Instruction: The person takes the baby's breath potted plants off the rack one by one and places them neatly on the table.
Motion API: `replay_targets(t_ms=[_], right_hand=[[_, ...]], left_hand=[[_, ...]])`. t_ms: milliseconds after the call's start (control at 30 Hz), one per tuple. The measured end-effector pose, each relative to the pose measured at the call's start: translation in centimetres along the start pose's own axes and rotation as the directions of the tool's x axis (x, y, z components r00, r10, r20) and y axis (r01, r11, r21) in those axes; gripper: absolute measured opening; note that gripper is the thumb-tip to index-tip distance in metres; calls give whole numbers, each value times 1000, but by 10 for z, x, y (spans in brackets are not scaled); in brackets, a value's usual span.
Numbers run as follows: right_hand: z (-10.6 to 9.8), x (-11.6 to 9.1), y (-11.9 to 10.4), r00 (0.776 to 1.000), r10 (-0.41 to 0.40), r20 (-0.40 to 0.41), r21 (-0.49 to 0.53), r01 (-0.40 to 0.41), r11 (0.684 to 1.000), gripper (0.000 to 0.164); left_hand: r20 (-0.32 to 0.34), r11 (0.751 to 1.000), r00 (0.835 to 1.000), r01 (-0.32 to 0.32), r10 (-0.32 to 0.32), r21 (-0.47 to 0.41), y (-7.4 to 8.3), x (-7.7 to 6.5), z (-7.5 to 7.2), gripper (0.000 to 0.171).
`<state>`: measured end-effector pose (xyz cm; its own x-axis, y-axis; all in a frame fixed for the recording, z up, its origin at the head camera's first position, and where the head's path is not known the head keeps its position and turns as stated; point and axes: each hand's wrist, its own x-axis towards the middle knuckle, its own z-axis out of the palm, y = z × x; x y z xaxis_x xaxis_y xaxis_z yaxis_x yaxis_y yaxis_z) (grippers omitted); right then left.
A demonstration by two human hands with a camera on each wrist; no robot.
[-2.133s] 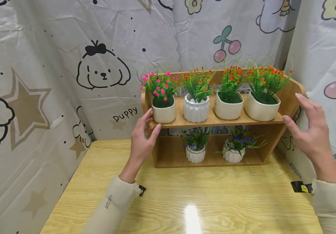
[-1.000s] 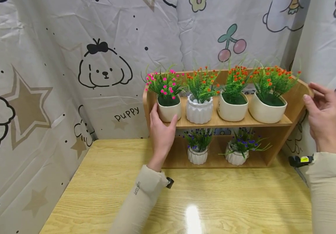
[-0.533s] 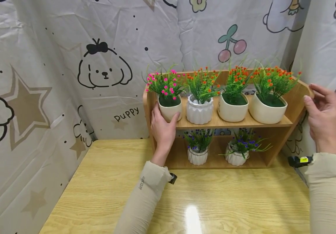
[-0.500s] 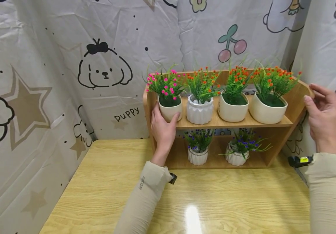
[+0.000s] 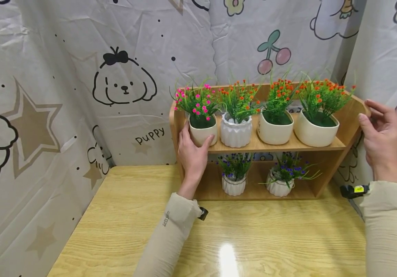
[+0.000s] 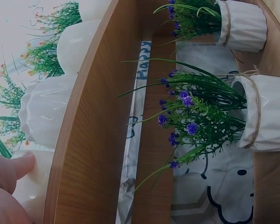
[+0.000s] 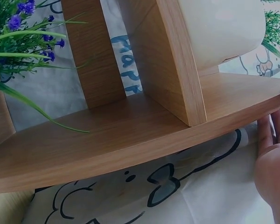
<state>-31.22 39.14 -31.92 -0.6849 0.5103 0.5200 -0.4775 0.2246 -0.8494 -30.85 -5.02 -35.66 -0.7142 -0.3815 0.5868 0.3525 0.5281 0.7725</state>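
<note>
A two-tier wooden shelf stands at the back of the table. My left hand grips the cream flowerpot with pink flowers at the left end of the upper tier, fingers on its left side and thumb across its front. In the left wrist view the thumb lies against that pot. At the shelf's right end my right hand pinches the edge of the side panel, thumb inside and fingers outside. Beside the held pot is a white fluted pot with orange flowers.
Two more cream pots with orange flowers, a middle one and a right one, share the upper tier. Below stand two white pots with purple flowers, one left and one right. Patterned cloth hangs close behind.
My left hand has moved right from the shelf's left end and taken hold of the pink-flowered pot, which has shifted slightly right. My right hand has risen and taken hold of the side panel.
</note>
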Motion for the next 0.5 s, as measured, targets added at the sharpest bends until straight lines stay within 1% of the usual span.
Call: replay_targets(t_ms=[133, 200, 267, 400, 500], right_hand=[[0, 1, 0, 1000, -7, 0, -30, 7, 1000, 39], [0, 1, 0, 1000, -9, 2, -21, 9, 1000, 39], [0, 1, 0, 1000, -10, 1, 3, 10, 1000, 39], [0, 1, 0, 1000, -9, 1, -5, 9, 1000, 39], [0, 0, -1, 1000, -11, 0, -35, 11, 999, 40]], left_hand=[[2, 1000, 1000, -6, 6, 6, 0, -1, -3, 87], [10, 1000, 1000, -3, 3, 0, -1, -3, -4, 87], [23, 1000, 1000, 2, -1, -12, -1, -4, -6, 86], [48, 999, 999, 7, -5, -39, -1, -8, -10, 84], [53, 998, 999, 4, -1, -64, -1, -11, -14, 84]])
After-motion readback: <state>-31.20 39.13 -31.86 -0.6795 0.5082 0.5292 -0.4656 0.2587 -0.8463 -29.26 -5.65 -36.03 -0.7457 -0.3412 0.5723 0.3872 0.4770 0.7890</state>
